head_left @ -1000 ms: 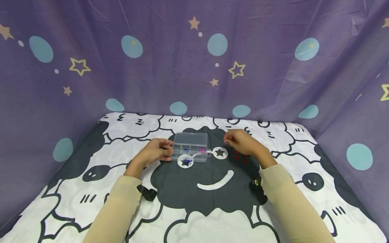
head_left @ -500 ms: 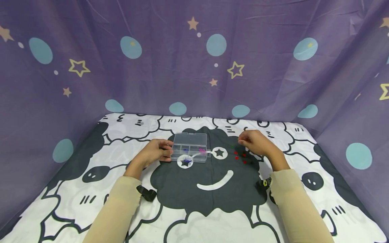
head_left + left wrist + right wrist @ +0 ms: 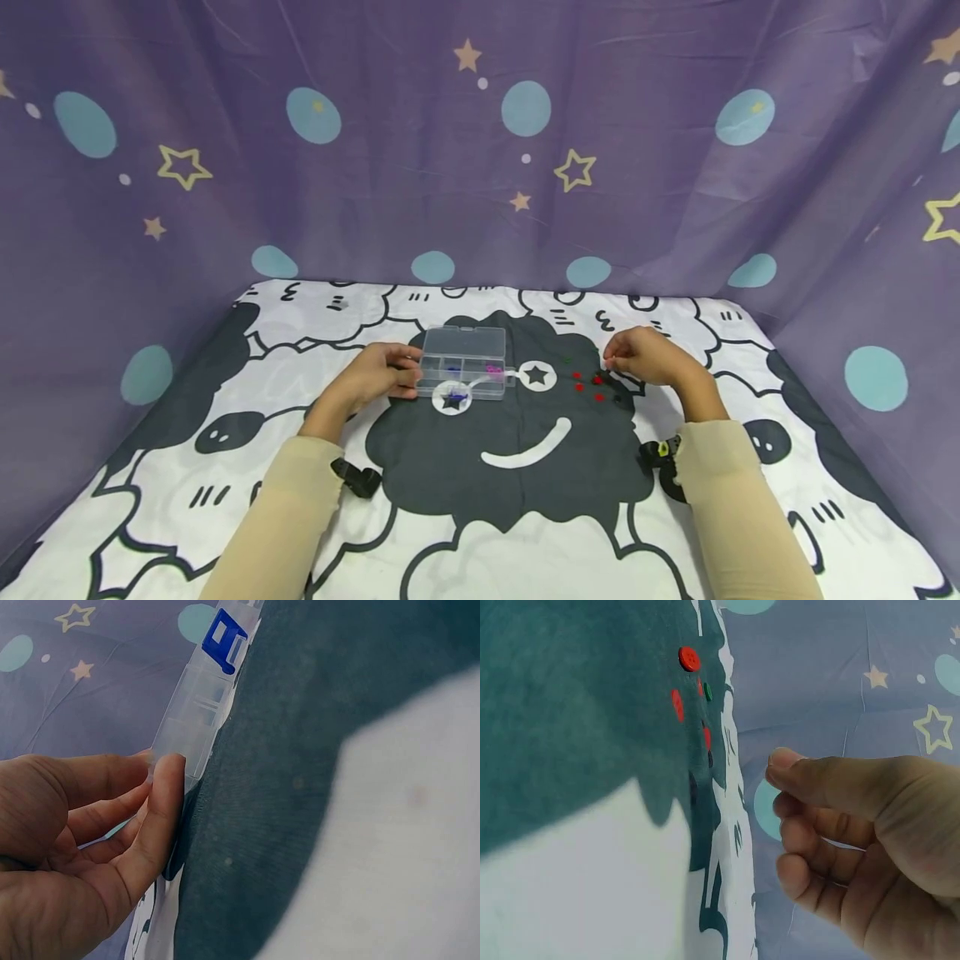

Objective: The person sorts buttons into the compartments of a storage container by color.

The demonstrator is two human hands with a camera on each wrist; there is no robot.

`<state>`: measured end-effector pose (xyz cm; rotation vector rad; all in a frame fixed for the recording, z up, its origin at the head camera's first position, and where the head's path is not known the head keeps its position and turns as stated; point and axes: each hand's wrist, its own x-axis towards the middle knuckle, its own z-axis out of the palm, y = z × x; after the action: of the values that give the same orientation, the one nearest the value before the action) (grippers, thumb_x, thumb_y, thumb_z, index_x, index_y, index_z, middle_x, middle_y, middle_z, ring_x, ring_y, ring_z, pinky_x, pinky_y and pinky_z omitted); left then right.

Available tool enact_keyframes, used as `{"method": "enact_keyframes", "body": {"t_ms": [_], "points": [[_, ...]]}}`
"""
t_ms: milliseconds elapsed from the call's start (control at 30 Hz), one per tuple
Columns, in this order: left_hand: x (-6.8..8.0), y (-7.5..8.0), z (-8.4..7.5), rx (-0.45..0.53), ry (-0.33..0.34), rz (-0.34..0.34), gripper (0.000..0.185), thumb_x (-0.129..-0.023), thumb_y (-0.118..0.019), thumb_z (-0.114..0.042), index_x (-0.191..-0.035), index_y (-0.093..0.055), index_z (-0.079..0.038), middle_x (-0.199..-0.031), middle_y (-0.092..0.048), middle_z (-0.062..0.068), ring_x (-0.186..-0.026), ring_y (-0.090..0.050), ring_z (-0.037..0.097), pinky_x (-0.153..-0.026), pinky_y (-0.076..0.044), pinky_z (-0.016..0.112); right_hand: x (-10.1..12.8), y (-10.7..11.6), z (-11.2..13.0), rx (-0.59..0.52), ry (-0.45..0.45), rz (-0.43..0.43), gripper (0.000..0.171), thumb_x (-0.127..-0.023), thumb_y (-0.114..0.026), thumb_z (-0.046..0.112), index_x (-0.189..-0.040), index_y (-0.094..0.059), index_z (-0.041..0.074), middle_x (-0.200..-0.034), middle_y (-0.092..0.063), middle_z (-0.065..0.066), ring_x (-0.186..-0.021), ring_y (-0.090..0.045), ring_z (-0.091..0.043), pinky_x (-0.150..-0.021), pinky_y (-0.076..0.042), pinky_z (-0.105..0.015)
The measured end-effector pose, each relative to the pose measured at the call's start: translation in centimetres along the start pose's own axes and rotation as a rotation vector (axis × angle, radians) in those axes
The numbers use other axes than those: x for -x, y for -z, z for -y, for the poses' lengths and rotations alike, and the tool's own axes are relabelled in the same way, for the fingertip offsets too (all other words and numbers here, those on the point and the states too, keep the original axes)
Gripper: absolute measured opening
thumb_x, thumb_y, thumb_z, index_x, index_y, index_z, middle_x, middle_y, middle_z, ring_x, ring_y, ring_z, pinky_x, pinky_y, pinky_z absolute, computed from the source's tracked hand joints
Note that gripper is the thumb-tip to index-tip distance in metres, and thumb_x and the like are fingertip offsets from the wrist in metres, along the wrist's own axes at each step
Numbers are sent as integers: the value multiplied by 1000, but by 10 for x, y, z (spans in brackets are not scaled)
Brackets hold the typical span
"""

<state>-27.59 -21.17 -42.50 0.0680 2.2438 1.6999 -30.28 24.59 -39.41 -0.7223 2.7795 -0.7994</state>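
A clear plastic compartment box (image 3: 463, 392) lies on the cloth with its lid (image 3: 465, 340) raised at the back. Small pink pieces (image 3: 495, 369) are in its right part. A blue latch-like piece (image 3: 225, 641) shows on its front. My left hand (image 3: 375, 375) holds the box's left edge between thumb and fingers. Right of the box, several red buttons (image 3: 690, 658) lie loose, with a green button (image 3: 708, 691) and dark ones beside them. My right hand (image 3: 645, 357) hovers just above and beyond these buttons, fingers loosely bent; nothing shows between the fingertips.
A black and white cartoon-sheep cloth (image 3: 517, 483) covers the table. Behind and at both sides hangs a purple curtain (image 3: 420, 192) with stars and blue ovals. A black wrist device (image 3: 358, 478) sits at the left cuff.
My right hand has moved right, from near the box to over the loose buttons, uncovering green ones. The left hand keeps holding the box edge. The head view has shifted slightly.
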Motion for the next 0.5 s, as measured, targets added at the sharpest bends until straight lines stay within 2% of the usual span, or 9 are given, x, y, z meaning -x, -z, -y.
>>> {"method": "enact_keyframes", "body": {"t_ms": [233, 500], "points": [[-1, 0, 0, -7, 3, -6, 47, -97, -66, 6, -142, -55, 3, -118, -60, 20, -92, -70, 24, -80, -66, 36, 0, -1, -7, -7, -81, 76, 4, -95, -73, 8, -94, -76, 6, -85, -75, 0, -74, -62, -12, -68, -53, -30], [1, -1, -1, -9, 2, -12, 46, -96, -66, 8, -141, -56, 2, -114, -61, 19, -90, -70, 24, -79, -67, 37, -1, -6, -8, -36, -93, 97, 7, -87, -80, 4, -89, -73, 7, -79, -72, 2, -72, -62, -13, -69, -52, -31]]}}
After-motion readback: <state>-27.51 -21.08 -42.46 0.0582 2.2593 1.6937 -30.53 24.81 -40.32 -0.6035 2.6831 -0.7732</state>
